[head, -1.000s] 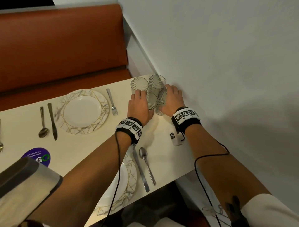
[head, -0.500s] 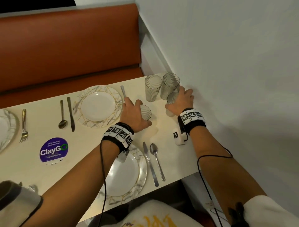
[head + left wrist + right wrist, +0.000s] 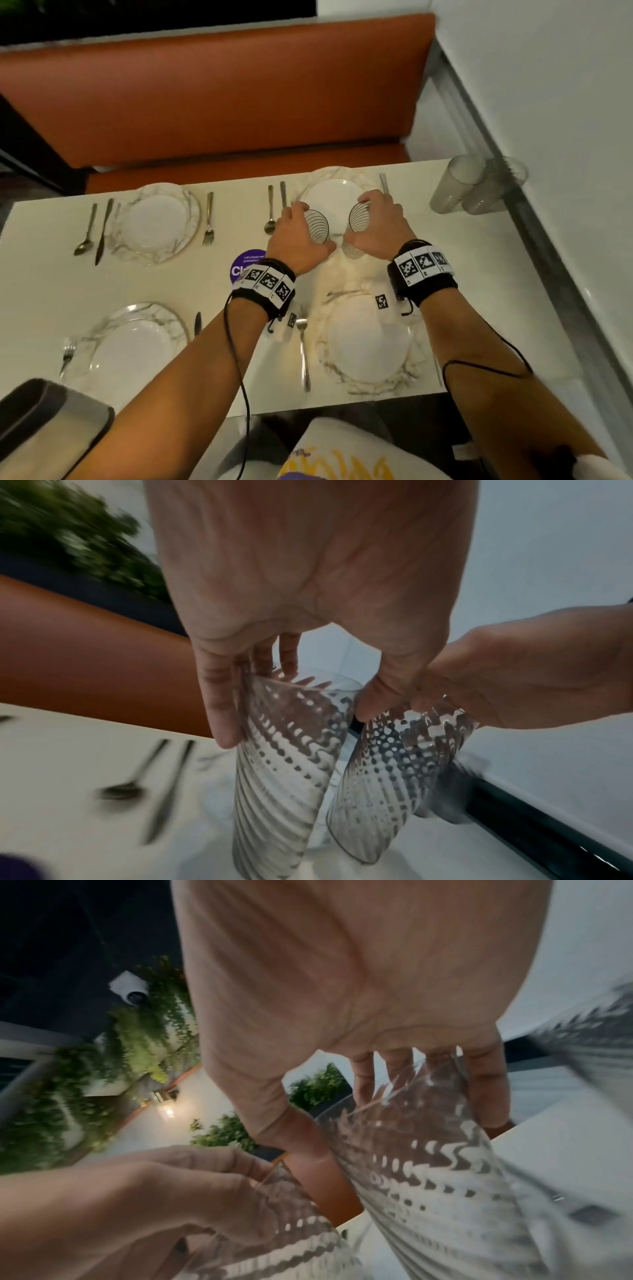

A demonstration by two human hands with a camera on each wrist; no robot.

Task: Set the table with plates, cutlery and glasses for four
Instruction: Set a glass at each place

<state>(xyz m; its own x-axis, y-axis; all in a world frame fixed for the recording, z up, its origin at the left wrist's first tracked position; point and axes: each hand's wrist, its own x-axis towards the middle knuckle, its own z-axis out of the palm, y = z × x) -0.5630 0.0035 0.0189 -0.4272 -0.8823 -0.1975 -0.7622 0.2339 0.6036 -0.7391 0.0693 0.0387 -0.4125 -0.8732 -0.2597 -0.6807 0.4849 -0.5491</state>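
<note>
Orange bench seating (image 3: 219, 102) runs along the far side of the cream rectangular table (image 3: 41, 284) I lean over, and judging by how it lies, the plates and cutlery are done: four marble-veined white plates with gold rims, two off to the left of my fingers (image 3: 156, 222) (image 3: 130, 346), one beyond them (image 3: 329, 195) and one under my wrists (image 3: 366, 346), each flanked by steel cutlery. Only the glasses remain, none yet at a setting. My left hand (image 3: 294, 243) curls round a ribbed clear tumbler with fine horizontal rings (image 3: 317, 226), thumb on one side and fingers (image 3: 219, 710) on the other, held clear of the table and tilted. Just beside it, nearly touching, my right hand (image 3: 380, 226) grips a second ribbed clear tumbler (image 3: 359, 221) the same way, above the gap between the two right-hand plates. Well to the right of my fingers, two more clear tumblers (image 3: 455, 188) (image 3: 496, 188) stand upright in the table's far corner by the white wall (image 3: 548, 85), waiting.
</note>
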